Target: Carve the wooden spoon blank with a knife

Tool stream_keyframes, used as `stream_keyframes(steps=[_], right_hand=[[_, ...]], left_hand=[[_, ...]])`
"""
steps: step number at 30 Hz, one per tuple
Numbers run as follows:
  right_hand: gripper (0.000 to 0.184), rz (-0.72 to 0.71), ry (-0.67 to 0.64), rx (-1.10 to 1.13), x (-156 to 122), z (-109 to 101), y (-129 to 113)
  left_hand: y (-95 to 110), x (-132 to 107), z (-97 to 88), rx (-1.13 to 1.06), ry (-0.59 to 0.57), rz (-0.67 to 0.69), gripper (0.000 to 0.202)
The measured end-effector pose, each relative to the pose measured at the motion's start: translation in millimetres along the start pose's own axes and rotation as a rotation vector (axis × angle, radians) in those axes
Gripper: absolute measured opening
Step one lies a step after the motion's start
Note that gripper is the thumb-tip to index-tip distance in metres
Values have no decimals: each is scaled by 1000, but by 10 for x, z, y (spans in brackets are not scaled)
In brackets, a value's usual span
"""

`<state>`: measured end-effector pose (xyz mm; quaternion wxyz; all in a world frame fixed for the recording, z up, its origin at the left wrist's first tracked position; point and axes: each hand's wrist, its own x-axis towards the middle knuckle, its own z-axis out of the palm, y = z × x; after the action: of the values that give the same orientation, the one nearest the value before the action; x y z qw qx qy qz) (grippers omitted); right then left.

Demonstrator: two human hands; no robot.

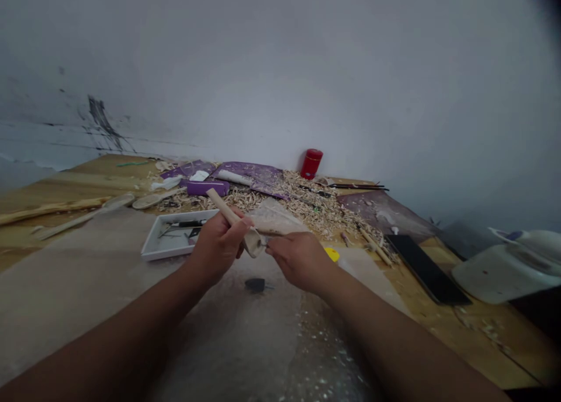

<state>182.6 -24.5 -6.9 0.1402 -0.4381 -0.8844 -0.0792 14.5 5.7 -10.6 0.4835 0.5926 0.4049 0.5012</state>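
Observation:
My left hand [217, 247] grips a pale carved wooden spoon [225, 210] around its lower handle, with the handle's end pointing up and away. The spoon's small bowl [253, 243] sits between my hands. My right hand [298, 262] is closed at that bowl, its fingertips pinching a pale folded sheet [277, 222], possibly sandpaper. The sheet reaches back from my fingers, and the contact point is partly hidden.
A white tray [153, 245] with metal tools lies behind my left hand. Wood shavings [307, 203] cover the back of the bench, near purple sheets [249, 174] and a red tin [311, 163]. Carved spoons [118, 202] lie left. A black slab [427, 270] lies right.

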Motion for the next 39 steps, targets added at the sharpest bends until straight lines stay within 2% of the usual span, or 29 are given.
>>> stream_keyframes(steps=[9,15,23,29,36,39], right_hand=[[24,-34,-9,-15,2,-5,22],[21,-83,32,-35,8,18,104],[22,-95,41,-43,9,60,78],[25,-163,-2,28,1,-5,66],[24,-110,61,-43,4,22,69],[24,-168,40,-3,3,-2,59]], left_hand=[[-10,-12,6,-38,-5,-45,17],[-30,3,29,-128,-15,-195,16],[101,-28,85,-258,-90,-351,11],[92,-13,80,-324,-94,-363,16],[87,-50,97,-344,-180,-428,16],[79,-35,74,-357,-141,-431,16]])
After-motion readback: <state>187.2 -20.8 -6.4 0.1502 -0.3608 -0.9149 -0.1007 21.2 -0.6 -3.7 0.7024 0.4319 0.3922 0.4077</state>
